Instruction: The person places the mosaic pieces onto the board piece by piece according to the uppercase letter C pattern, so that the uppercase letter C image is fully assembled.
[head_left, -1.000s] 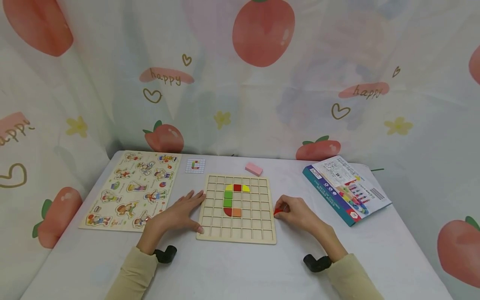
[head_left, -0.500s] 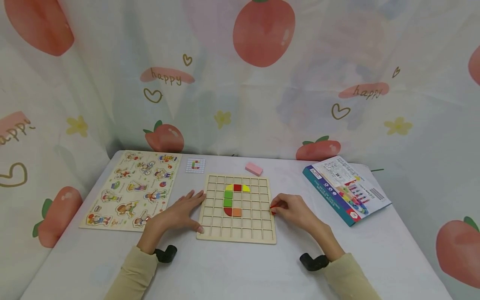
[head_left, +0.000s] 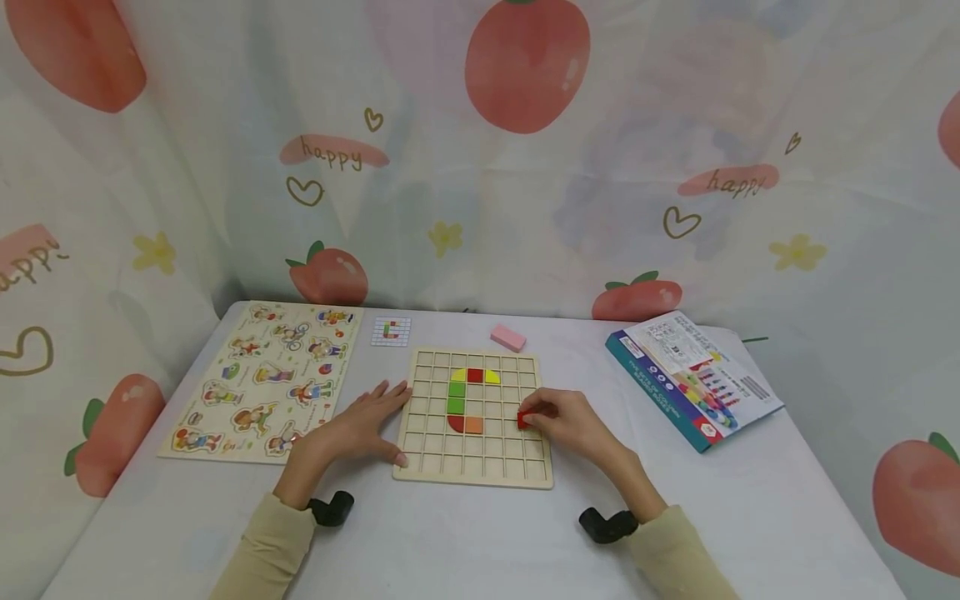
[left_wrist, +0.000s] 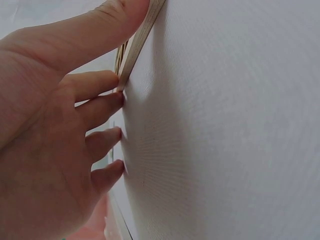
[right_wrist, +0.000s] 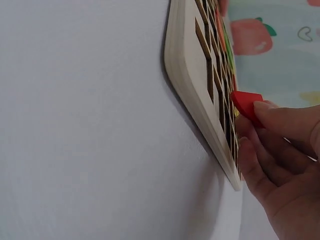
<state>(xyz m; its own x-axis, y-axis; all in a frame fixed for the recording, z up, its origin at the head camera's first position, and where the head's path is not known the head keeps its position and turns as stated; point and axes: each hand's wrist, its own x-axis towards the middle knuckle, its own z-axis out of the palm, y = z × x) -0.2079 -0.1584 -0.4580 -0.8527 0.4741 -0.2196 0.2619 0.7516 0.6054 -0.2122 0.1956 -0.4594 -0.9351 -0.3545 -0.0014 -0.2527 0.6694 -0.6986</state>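
A wooden grid board [head_left: 472, 480] lies on the table in the head view. Set in its cells are yellow pieces [head_left: 492, 377], a red square [head_left: 475, 376], green pieces [head_left: 456, 397], a red rounded piece [head_left: 456, 423] and an orange square [head_left: 474, 425]. Along the board's left edge rests my left hand [head_left: 358, 429], fingers extended and thumb by the near corner. My right hand [head_left: 570, 421] pinches a red piece [right_wrist: 244, 102] with one curved side between thumb and fingers, over the board's right-hand cells. Part of this piece is hidden by the fingertips.
Behind the board lie a small pattern card [head_left: 391, 332] and a pink block [head_left: 508, 338]. A picture puzzle board [head_left: 262, 383] is at the left, and a teal-edged box [head_left: 693, 379] at the right. A printed curtain [head_left: 480, 208] hangs beyond the table.
My right hand has moved left, carrying the red piece from beside the board's right edge to over its right-hand cells. The left hand has stayed put.
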